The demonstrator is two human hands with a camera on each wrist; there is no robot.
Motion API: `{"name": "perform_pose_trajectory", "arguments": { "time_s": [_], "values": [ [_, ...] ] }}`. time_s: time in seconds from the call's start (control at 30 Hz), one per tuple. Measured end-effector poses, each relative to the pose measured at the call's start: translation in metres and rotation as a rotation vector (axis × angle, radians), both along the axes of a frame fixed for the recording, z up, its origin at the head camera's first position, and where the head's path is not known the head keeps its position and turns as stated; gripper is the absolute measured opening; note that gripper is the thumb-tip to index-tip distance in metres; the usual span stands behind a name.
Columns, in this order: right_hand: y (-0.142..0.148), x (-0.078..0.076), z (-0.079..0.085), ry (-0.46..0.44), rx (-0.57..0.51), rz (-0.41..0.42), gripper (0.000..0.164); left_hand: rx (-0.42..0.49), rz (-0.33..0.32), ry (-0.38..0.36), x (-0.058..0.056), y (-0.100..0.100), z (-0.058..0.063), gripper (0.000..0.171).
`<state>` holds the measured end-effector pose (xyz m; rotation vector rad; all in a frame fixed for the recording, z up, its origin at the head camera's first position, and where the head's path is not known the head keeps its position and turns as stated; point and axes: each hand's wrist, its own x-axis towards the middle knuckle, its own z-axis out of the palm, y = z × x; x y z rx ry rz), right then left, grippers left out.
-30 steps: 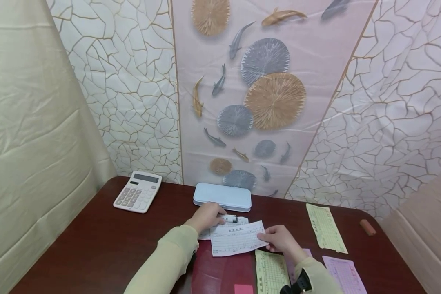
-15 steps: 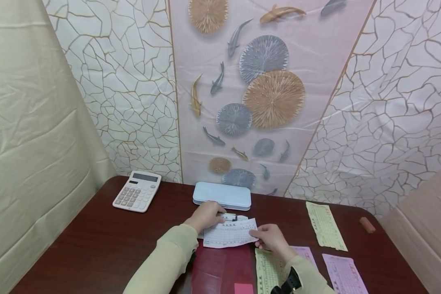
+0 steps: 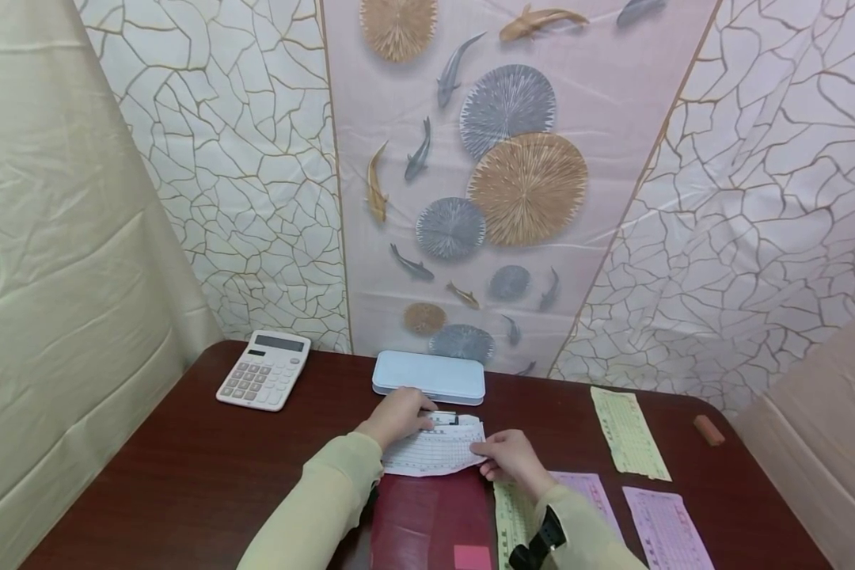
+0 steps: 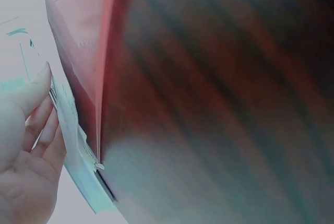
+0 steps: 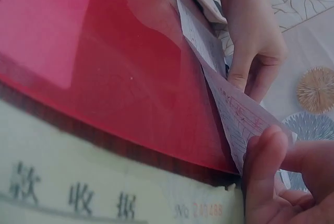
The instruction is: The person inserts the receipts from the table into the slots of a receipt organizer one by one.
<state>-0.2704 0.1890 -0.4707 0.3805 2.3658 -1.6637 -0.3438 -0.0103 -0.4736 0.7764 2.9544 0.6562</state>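
A red clipboard (image 3: 431, 514) lies in front of me with a metal clip (image 3: 443, 419) at its far end. My left hand (image 3: 403, 416) grips the clip from the left, its thumb and fingers on either side of it in the left wrist view. Between the thumb and fingers of my right hand (image 3: 507, 457) is the right edge of a white receipt slip (image 3: 431, 453), printed with a table. The slip lies across the clipboard's top, over other white paper, its near edge lifted off the red cover (image 5: 151, 78). Its far edge is at the clip; whether it is under it I cannot tell.
A pale blue tin case (image 3: 429, 376) stands behind the clip, and a white calculator (image 3: 264, 370) at back left. To the right lie a yellow receipt (image 3: 630, 434), purple receipts (image 3: 667, 526), another yellow receipt (image 3: 511, 518) and a reddish-brown block (image 3: 708, 431).
My right hand has moved the white slip left and away from me, laying it over the paper at the clip. My left hand has stayed at the clip.
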Motion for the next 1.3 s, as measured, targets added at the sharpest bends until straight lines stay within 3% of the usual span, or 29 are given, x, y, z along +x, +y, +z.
{"name": "perform_pose_trajectory", "arguments": {
  "time_s": [0.43,0.67,0.97,1.3],
  "values": [
    [-0.006,-0.004,-0.003,-0.037,-0.075,-0.007,0.013,0.005,0.000,-0.009,-0.003,0.000,-0.001,0.031],
    [-0.008,-0.004,-0.002,-0.037,-0.086,-0.006,0.013,-0.080,-0.039,0.087,-0.001,0.004,-0.002,0.026],
    [-0.011,-0.004,-0.001,0.080,0.139,0.082,0.032,-0.177,-0.074,0.174,0.003,0.007,0.001,0.014],
    [-0.015,-0.009,-0.002,0.087,0.250,0.108,0.037,-0.339,-0.111,0.290,0.007,0.010,0.003,0.009]
  ]
}}
